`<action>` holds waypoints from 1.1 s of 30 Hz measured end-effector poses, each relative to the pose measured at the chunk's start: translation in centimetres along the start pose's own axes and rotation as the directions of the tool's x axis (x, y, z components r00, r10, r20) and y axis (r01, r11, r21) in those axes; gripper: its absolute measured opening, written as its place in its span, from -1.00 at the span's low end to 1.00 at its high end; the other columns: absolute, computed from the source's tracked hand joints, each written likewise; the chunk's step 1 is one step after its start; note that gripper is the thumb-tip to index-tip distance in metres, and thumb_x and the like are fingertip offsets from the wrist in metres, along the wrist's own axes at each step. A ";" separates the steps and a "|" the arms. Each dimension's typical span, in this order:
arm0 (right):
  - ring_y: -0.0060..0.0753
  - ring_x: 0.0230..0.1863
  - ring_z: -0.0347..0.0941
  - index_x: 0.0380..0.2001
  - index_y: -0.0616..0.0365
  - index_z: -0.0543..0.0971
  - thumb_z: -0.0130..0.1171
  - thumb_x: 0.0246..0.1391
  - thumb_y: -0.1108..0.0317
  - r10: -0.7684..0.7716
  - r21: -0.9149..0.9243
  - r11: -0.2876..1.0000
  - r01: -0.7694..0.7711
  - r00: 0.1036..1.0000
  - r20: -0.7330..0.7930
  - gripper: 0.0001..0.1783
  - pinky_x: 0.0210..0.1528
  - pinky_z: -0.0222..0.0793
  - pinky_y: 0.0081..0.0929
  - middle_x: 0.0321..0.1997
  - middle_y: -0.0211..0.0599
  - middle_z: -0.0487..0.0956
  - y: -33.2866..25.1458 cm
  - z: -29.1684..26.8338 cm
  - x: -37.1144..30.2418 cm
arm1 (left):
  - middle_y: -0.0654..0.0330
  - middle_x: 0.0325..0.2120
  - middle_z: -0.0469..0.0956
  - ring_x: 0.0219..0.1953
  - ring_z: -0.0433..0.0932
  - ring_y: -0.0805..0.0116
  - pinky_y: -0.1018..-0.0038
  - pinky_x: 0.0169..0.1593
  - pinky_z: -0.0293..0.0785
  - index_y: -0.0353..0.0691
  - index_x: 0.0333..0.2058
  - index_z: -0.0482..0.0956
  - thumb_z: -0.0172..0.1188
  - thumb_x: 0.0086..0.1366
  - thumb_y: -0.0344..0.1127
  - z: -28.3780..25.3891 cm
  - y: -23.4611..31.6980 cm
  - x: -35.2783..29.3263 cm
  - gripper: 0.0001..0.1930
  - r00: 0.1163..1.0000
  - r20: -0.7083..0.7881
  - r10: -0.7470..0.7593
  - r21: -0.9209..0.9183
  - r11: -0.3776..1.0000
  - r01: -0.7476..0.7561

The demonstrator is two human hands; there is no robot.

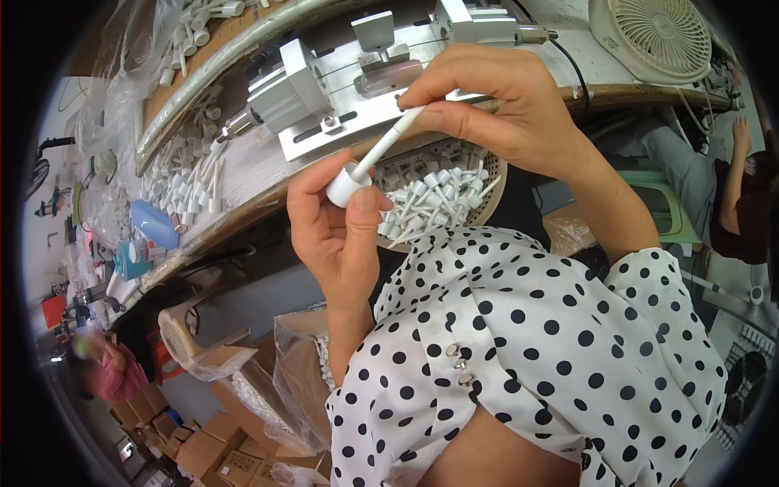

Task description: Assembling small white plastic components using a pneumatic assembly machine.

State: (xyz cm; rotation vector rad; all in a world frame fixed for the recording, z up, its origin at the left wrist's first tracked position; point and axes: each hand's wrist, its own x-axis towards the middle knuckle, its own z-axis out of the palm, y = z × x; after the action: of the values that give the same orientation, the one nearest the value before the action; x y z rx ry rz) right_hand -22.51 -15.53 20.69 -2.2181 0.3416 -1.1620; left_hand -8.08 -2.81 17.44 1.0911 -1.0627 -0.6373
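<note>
Between my two hands is a white applicator cap (pixel 347 187) with a thin wand, tilted up to the right. My left hand (pixel 337 239) grips the round cap between thumb and fingers. With thumb and forefinger, my right hand (pixel 511 109) pinches the pale tip of the wand; the fingertips partly cover it. Just below lies a round basket (pixel 497 183) in front of my body, heaped with similar applicator caps (pixel 438 199). Behind the hands stands a silver metal fixture (pixel 304 93), and a clear pinkish cylinder (pixel 389 79) sits at its middle, partly behind my right hand.
More white applicator caps (pixel 191 187) lie along the bench at left, near a blue plastic piece (pixel 154 223). A fan (pixel 661 36) stands back right. Open cartons (pixel 300 357) are at lower left. Other people sit at far left and right.
</note>
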 end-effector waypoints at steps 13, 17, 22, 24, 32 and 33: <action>-0.66 -0.53 0.36 -0.51 0.27 0.53 0.12 -0.02 0.43 0.235 0.304 0.898 -0.319 0.930 0.284 -0.89 -0.47 0.28 -0.68 -0.57 -0.41 0.50 1.2 -0.8 -0.8 | 0.26 -0.65 0.33 -0.71 0.21 0.62 0.73 -0.67 0.09 -0.39 -0.21 0.38 -0.17 0.32 -0.28 3.7 0.1 -0.1 -0.73 0.891 0.290 -0.348 -0.082 0.919 0.385; -0.66 -0.53 0.35 -0.51 0.27 0.53 0.12 -0.01 0.42 0.216 0.298 0.908 -0.294 0.938 0.270 -0.87 -0.46 0.28 -0.69 -0.58 -0.41 0.50 1.9 -0.6 -1.0 | 0.28 -0.65 0.31 -0.71 0.18 0.64 0.75 -0.66 0.08 -0.39 -0.22 0.39 -0.15 0.32 -0.28 3.9 0.0 0.1 -0.73 0.895 0.269 -0.357 -0.081 0.917 0.390; -0.70 -0.51 0.45 -0.48 0.28 0.52 0.13 0.01 0.34 0.190 0.334 0.905 -0.263 0.953 0.234 -0.81 -0.46 0.37 -0.73 -0.59 -0.40 0.51 2.4 -0.4 -1.3 | 0.31 -0.65 0.30 -0.69 0.17 0.67 0.77 -0.66 0.03 -0.39 -0.22 0.41 -0.11 0.30 -0.28 4.1 -0.1 0.1 -0.74 0.912 0.200 -0.358 -0.008 0.930 0.367; -0.69 -0.48 0.46 -0.47 0.30 0.52 0.12 0.02 0.36 0.191 0.360 0.892 -0.272 0.951 0.244 -0.82 -0.43 0.40 -0.73 -0.56 -0.39 0.51 2.3 -0.5 -1.3 | 0.31 -0.65 0.30 -0.70 0.16 0.66 0.77 -0.65 0.03 -0.39 -0.21 0.41 -0.11 0.30 -0.28 4.3 -0.2 0.0 -0.73 0.932 0.179 -0.316 0.021 0.948 0.318; -0.64 -0.40 0.47 -0.42 0.32 0.51 0.10 0.03 0.41 0.209 0.474 0.815 -0.333 0.932 0.296 -0.85 -0.36 0.45 -0.72 -0.47 -0.36 0.51 2.3 0.3 -1.2 | 0.29 -0.64 0.33 -0.70 0.19 0.65 0.75 -0.64 0.05 -0.39 -0.19 0.41 -0.13 0.30 -0.25 3.5 0.1 -0.2 -0.70 0.922 0.136 -0.363 -0.053 0.927 0.372; -0.65 -0.40 0.46 -0.42 0.32 0.51 0.10 0.03 0.41 0.204 0.475 0.814 -0.334 0.931 0.304 -0.84 -0.35 0.45 -0.72 -0.48 -0.36 0.51 2.3 0.4 -1.2 | 0.29 -0.64 0.34 -0.70 0.19 0.65 0.75 -0.64 0.06 -0.39 -0.19 0.41 -0.12 0.30 -0.25 3.4 0.1 -0.2 -0.70 0.926 0.137 -0.351 -0.059 0.930 0.362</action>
State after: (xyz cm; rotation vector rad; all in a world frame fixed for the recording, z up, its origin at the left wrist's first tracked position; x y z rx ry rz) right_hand -22.77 -16.66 18.33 -1.7312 0.2013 -0.7111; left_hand -11.25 -3.90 17.72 1.1949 -0.9395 -1.0446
